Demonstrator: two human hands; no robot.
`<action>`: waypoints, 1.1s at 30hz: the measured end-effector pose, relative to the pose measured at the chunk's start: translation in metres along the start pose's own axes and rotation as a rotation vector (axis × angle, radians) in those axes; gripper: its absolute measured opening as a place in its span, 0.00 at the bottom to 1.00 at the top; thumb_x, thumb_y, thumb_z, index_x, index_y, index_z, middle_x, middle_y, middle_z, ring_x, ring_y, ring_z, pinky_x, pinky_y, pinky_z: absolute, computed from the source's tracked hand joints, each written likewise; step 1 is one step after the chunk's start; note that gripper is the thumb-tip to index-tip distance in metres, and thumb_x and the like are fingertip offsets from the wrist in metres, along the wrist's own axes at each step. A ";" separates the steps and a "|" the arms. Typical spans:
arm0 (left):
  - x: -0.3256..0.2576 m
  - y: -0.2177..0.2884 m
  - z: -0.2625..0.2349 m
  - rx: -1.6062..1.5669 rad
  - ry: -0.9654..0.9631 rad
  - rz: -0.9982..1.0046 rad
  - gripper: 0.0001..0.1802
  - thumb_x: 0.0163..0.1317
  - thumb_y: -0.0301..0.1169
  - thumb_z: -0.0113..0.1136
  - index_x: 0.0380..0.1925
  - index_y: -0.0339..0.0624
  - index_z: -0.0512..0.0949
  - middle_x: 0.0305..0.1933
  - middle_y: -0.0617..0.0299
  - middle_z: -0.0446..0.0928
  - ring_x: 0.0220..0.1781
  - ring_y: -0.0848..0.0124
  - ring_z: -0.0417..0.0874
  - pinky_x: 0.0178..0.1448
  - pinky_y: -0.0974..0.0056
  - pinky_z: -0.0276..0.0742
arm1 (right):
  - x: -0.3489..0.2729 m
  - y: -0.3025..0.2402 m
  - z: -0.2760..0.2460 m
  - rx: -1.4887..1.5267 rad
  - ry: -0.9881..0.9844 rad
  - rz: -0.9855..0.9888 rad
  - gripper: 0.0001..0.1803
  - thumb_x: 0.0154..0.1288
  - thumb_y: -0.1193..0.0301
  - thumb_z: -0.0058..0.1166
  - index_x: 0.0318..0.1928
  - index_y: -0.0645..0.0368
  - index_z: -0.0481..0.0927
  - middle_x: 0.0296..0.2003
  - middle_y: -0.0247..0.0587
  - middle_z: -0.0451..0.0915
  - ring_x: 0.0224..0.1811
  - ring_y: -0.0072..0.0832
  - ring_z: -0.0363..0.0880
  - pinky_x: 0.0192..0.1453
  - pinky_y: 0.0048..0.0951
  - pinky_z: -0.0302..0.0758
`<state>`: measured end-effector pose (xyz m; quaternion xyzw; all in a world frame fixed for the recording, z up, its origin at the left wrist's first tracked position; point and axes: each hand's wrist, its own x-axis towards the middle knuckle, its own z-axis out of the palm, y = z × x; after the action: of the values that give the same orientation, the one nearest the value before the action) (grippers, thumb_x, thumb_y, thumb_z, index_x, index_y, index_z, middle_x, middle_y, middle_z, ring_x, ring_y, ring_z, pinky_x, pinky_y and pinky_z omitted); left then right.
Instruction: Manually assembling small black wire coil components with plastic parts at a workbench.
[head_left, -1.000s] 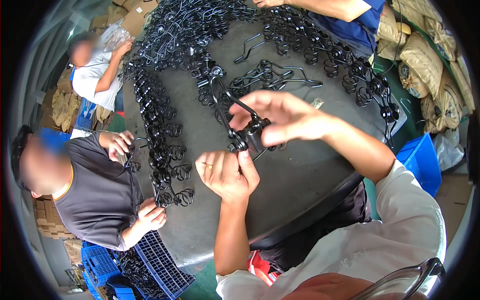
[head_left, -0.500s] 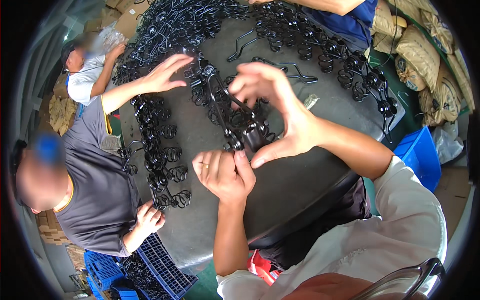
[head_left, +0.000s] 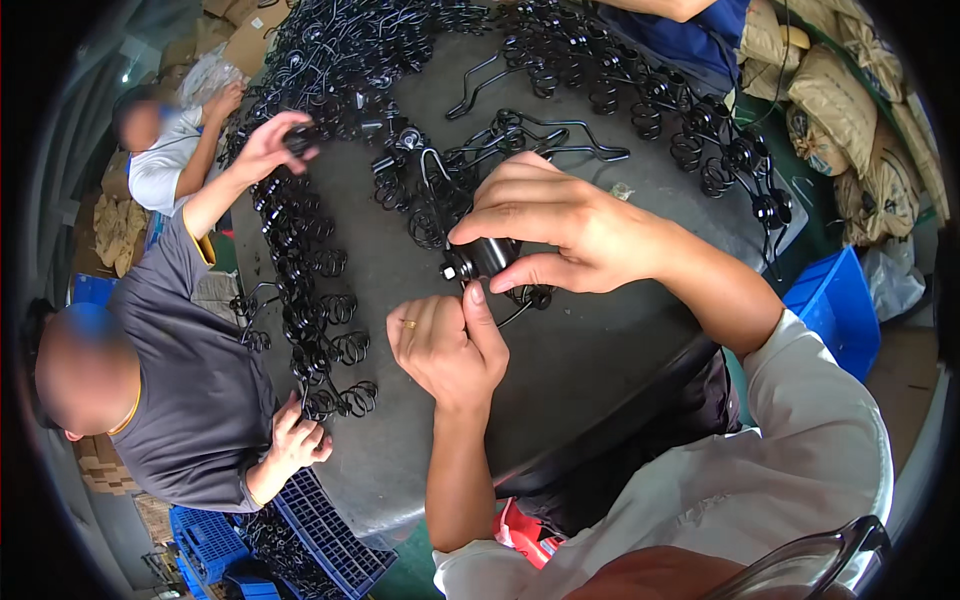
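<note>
The right hand (head_left: 560, 225) pinches a small black roller part (head_left: 482, 258) above the dark round table (head_left: 600, 350), fingers closed on it; the left hand (head_left: 448, 345) is curled beneath, thumb touching the part. Half a second earlier the right hand was spread open, farther out. Black wire springs (head_left: 320, 300) line the table; tan sacks (head_left: 850, 90) and a blue crate (head_left: 835, 305) sit right.

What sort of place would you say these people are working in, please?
Probably a small workshop or factory for hand assembly: several people sit round a dark table heaped with black wire springs, with stuffed sacks and blue crates alongside.
</note>
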<state>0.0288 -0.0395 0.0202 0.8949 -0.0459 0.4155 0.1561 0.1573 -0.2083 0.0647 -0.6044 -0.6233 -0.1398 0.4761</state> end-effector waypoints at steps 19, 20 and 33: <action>0.000 -0.007 -0.013 0.109 0.122 0.186 0.22 0.73 0.39 0.50 0.19 0.40 0.71 0.22 0.55 0.73 0.27 0.58 0.75 0.45 0.54 0.66 | 0.002 -0.025 -0.009 0.171 -0.035 0.041 0.24 0.44 0.68 0.76 0.42 0.56 0.77 0.40 0.38 0.74 0.47 0.42 0.73 0.54 0.43 0.68; -0.001 -0.008 -0.017 0.158 0.137 0.219 0.22 0.73 0.40 0.48 0.20 0.39 0.71 0.24 0.55 0.74 0.29 0.59 0.76 0.46 0.54 0.66 | 0.002 -0.026 -0.009 0.191 -0.061 0.034 0.23 0.46 0.66 0.75 0.40 0.55 0.77 0.38 0.37 0.74 0.45 0.41 0.72 0.52 0.43 0.67; -0.002 -0.013 -0.012 0.069 0.181 0.180 0.23 0.76 0.39 0.49 0.21 0.38 0.73 0.23 0.54 0.75 0.31 0.53 0.72 0.43 0.53 0.65 | -0.002 -0.026 -0.006 0.011 0.006 -0.007 0.26 0.49 0.57 0.71 0.45 0.57 0.77 0.40 0.38 0.76 0.46 0.41 0.75 0.49 0.42 0.69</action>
<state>0.0216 -0.0238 0.0225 0.8509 -0.0975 0.5082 0.0910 0.1363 -0.2202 0.0767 -0.5990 -0.6248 -0.1398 0.4809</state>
